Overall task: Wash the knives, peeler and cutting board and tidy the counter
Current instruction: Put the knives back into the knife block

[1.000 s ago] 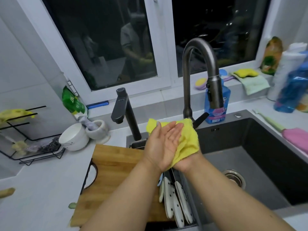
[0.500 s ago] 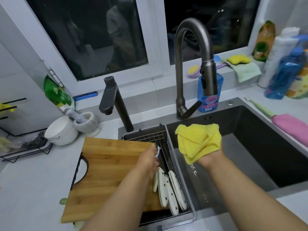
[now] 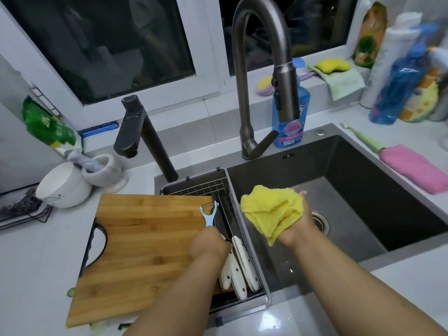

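My left hand [image 3: 209, 243] grips the handle of a light blue peeler [image 3: 209, 213], its blade end pointing away from me over the right edge of the wooden cutting board [image 3: 145, 238]. Just right of that hand, several white-handled knives [image 3: 238, 265] lie in a wire drain basket [image 3: 198, 187] set in the sink's left end. My right hand [image 3: 294, 226] holds a bunched yellow cloth [image 3: 271, 210] above the dark sink basin [image 3: 351, 190], near the drain.
A tall grey faucet [image 3: 261, 57] arches over the sink, with a black tap [image 3: 140, 134] to its left. A white bowl [image 3: 61, 185] and a mortar stand at left. Bottles and a pink cloth [image 3: 417, 168] sit at right. Vegetable scraps lie near the board's front corner.
My hands have parted from the cloth. The left hand went down to the basket and lifted out the blue peeler; the right hand carried the yellow cloth over the basin.
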### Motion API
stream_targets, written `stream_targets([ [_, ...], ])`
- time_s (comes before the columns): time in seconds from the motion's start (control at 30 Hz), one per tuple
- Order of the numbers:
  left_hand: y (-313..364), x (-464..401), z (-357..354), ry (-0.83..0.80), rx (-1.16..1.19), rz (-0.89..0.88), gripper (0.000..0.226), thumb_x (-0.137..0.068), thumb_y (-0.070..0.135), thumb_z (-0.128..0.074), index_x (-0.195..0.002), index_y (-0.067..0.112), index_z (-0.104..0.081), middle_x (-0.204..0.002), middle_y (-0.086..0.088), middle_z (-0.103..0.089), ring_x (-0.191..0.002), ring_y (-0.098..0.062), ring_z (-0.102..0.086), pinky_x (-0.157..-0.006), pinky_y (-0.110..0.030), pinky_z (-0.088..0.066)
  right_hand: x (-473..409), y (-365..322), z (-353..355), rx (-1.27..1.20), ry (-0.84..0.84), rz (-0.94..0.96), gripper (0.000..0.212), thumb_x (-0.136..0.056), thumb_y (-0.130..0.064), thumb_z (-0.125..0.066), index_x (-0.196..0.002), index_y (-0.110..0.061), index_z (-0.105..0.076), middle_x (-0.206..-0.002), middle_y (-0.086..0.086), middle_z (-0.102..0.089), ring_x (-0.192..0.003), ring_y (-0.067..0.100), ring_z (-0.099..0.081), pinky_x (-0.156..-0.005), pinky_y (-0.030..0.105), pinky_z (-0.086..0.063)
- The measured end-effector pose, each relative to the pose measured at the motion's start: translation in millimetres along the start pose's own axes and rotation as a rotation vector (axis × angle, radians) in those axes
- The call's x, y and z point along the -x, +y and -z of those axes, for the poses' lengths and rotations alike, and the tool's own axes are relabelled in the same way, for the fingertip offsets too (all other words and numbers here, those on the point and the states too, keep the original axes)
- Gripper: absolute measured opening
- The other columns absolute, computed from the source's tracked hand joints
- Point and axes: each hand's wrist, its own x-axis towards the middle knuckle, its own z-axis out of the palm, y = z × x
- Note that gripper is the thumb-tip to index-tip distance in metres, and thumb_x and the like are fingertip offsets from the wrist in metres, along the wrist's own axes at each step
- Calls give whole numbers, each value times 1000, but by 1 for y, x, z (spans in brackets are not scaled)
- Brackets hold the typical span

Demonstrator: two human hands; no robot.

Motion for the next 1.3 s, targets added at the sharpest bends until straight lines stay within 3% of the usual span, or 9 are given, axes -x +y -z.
stream_targets([
  [0.23,-7,-3,11,-16,238,89,22,-77,38,-68,-79,18,-59,-78,-1,-63,-73,-19,-62,-67,-29,-55,2,-2,8,114,5,2,81,-88,-73,-21,-131,-12,-52,-126,22,-58,-115,41,-54,-105,56,-35],
  [0.33,-12,-5,21,-26,443,88,20,-81,30,-67,-80,11,-60,-76,-5,-63,-69,-19,-61,-57,-27,-47,1,0,7,171,19,8,79,-90,-71,-23,-138,-13,-45,-131,20,-55,-110,39,-56,-89,50,-46],
  [0.43,-25,-9,28,-33,627,70,23,-76,21,-67,-81,-2,-68,-70,-14,-70,-67,-29,-68,-68,-40,-59,4,6,1,241,50,61,72,-92,-67,-25,-131,-9,-45,-123,17,-58,-98,34,-58,-81,44,-47],
  [0.5,-36,-6,33,-27,727,50,14,-79,10,-65,-77,-4,-67,-60,-14,-68,-55,-28,-67,-67,-43,-60,5,12,-5,371,59,113,68,-93,-66,-23,-125,-12,-47,-112,15,-61,-94,31,-61,-85,43,-47],
  [0.67,-55,16,51,-23,1030,0,3,-89,0,-62,-89,-4,-62,-55,-12,-59,-44,-21,-56,-43,-27,-49,4,37,-25,880,97,446,55,-99,-52,-23,-146,-22,-28,-142,10,-45,-126,30,-47,-106,43,-36],
  [0.77,-56,34,65,-57,1142,-60,13,-91,2,-60,-102,6,-65,-62,-12,-60,-48,-22,-56,-44,-27,-50,10,60,-37,1189,-38,594,56,-96,-57,-26,-133,-18,-43,-128,8,-53,-119,28,-51,-104,45,-39],
  [0.83,-52,47,74,-96,1155,-143,18,-92,4,-61,-106,12,-67,-61,-9,-62,-50,-22,-57,-44,-26,-50,10,75,-45,1328,-138,631,54,-97,-54,-27,-135,-20,-42,-134,6,-48,-126,24,-45,-108,43,-34],
  [1.0,-40,69,91,-100,1028,-321,18,-94,6,-58,-103,16,-69,-60,-6,-59,-50,-21,-56,-45,-28,-49,6,89,-64,1577,-243,678,54,-101,-43,-21,-152,-32,-6,-160,-7,5,-146,13,10,-120,37,2],
  [1.3,-37,85,108,-189,950,-475,17,-93,7,-58,-108,7,-66,-65,-6,-55,-50,-22,-56,-45,-28,-48,-5,49,-88,1455,22,787,55,-102,-41,-22,-152,-23,-11,-161,-1,4,-147,20,7,-120,41,1],
])
